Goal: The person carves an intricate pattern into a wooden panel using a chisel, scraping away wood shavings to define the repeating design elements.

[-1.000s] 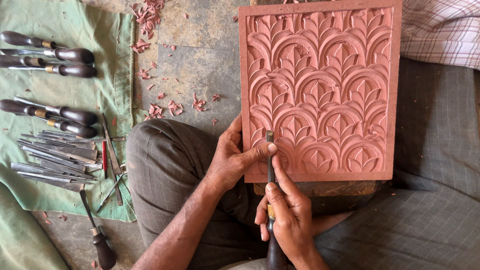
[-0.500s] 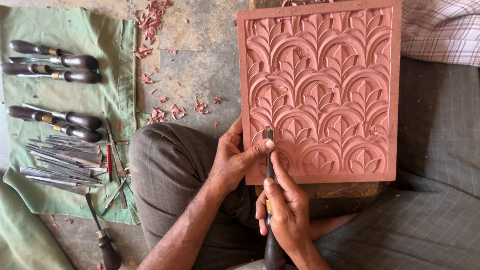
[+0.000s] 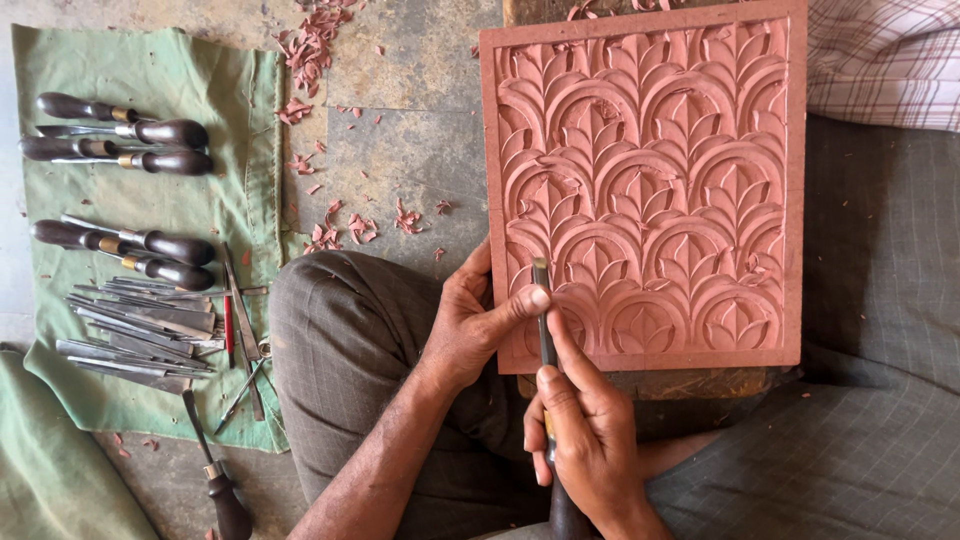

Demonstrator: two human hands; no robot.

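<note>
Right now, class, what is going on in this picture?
A seated person is carving a square reddish panel with a leaf-and-arch relief pattern. The right hand grips a dark-handled chisel, its tip at the panel's lower left. The left hand holds the panel's left edge, thumb against the blade. More dark-handled carving tools lie on a green cloth, and reddish shavings are scattered on the floor.

One carved panel (image 3: 650, 190), two hands, one green cloth (image 3: 150, 80)
</note>
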